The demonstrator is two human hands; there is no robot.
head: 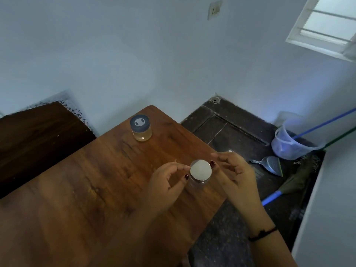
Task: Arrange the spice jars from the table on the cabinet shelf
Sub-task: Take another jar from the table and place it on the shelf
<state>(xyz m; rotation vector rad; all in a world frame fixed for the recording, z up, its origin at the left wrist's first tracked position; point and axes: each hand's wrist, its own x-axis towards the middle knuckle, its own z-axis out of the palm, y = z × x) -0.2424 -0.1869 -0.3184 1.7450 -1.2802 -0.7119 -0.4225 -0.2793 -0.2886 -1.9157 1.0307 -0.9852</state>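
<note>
Silver-lidded jar (pixel 200 170) sits pinched between left hand (pixel 169 183) and right hand (pixel 236 173), likely for a steady lift off the desk (pixel 96 170).

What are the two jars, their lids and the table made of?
Far jar: clear glass or plastic, yellowish contents show through; dark lid looks matte plastic. Near jar: clear too; silver lid reflects light, probably metal. Table: glossy wood grain, maybe laminate.
</note>
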